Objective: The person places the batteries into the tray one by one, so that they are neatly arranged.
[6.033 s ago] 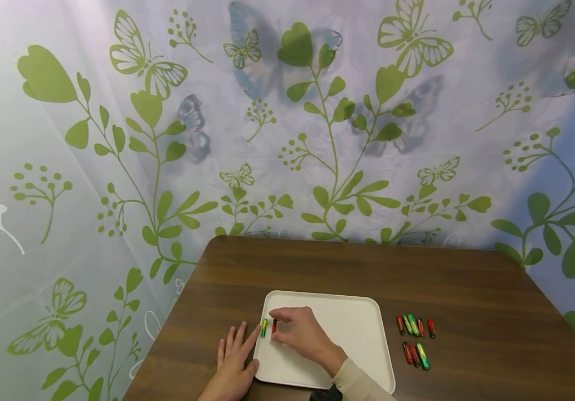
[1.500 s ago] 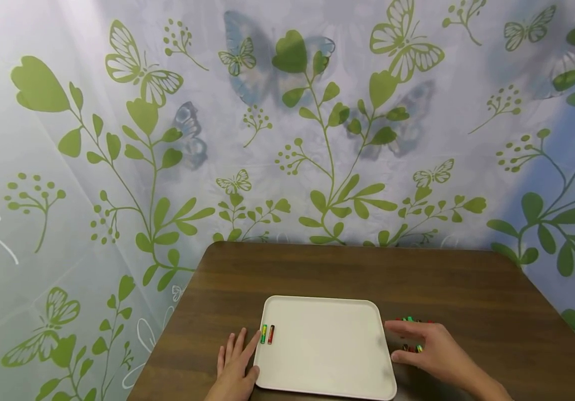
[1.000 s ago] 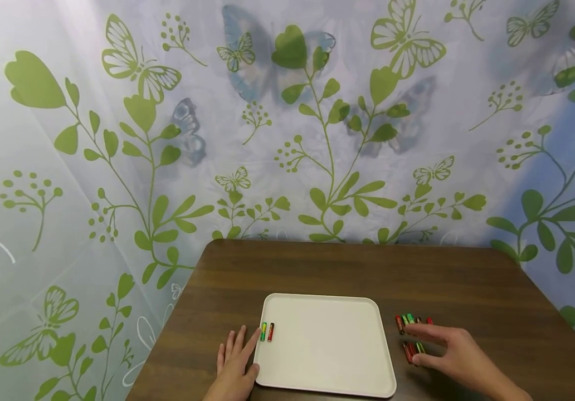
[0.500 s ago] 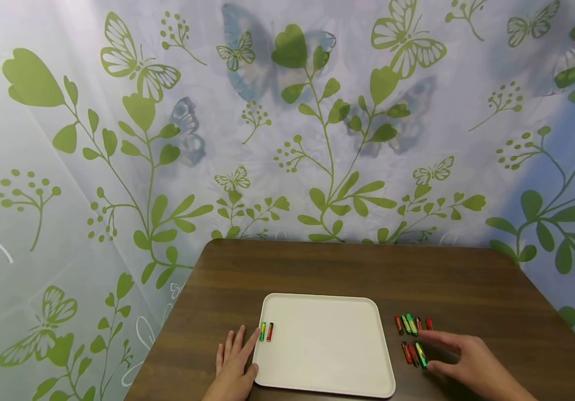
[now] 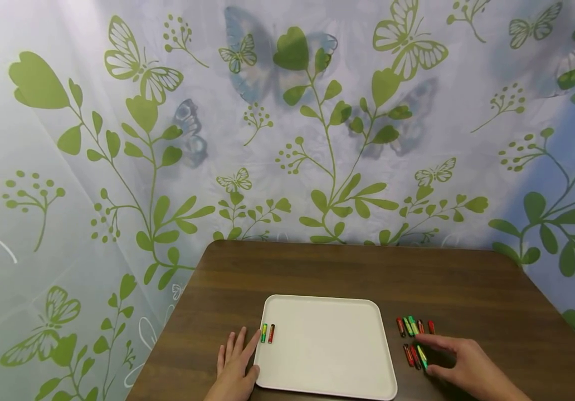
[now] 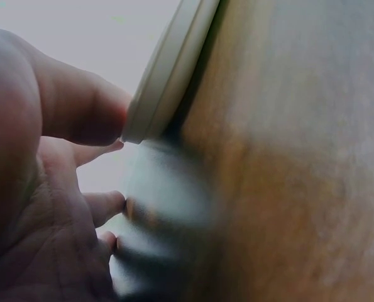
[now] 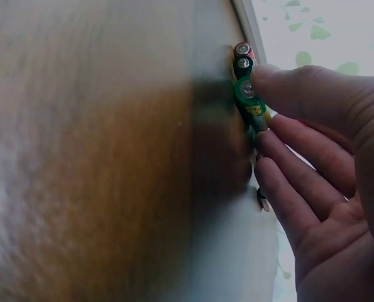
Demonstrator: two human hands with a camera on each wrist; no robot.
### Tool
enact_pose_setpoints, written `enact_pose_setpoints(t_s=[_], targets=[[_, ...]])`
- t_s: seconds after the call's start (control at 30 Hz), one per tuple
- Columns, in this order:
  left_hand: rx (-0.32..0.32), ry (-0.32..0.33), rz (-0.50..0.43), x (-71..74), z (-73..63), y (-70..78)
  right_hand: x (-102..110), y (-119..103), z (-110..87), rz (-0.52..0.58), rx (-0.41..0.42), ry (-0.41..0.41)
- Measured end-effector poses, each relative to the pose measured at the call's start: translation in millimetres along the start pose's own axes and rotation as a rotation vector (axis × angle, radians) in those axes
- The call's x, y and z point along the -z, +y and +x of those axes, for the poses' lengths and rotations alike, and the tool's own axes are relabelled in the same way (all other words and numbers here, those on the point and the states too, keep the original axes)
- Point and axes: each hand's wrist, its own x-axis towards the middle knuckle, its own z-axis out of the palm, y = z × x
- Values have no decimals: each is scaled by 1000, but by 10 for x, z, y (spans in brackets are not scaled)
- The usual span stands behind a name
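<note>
My right hand (image 5: 463, 362) is at the near row of batteries right of the tray. Its thumb and index finger pinch a green battery (image 5: 422, 357) by its two ends; in the right wrist view the thumb (image 7: 312, 91) presses by the metal end of that green battery (image 7: 248, 91). Two red-and-black batteries (image 5: 411, 356) lie close beside it. My left hand (image 5: 234, 370) rests with spread fingers at the left edge of the cream tray (image 5: 327, 351), its thumb against the tray rim (image 6: 165, 75). Inside the tray's left side lie a green battery (image 5: 264, 333) and a red battery (image 5: 271, 333), side by side.
A farther row of several red and green batteries (image 5: 410, 326) lies right of the tray, beyond my right hand. The brown wooden table (image 5: 347, 270) ends at a wall covering (image 5: 287, 139) with leaves and butterflies.
My right hand set the red battery down in the tray, moved right to the batteries on the table, and closed its thumb and index finger on a green one. The left hand stayed in place.
</note>
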Motion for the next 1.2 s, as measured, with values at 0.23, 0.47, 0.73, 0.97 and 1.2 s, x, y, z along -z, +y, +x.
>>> enact_pose_setpoints(t_s=[0.23,0.47,0.73,0.97,1.2], targets=[[0,7,-5,-9,-15,6,13,-8,6,-28,1,-50],[-26,24,-32,7,-23,61,42,-29,14,-6,-45,-69],[-5,2,-9,6,2,28,73,-133,68,38,-32,-13],[-7,10,4,-18,11,5,51,-250,162,8,71,82],[-12,32,14,-28,10,9,42,-383,330,48,105,89]])
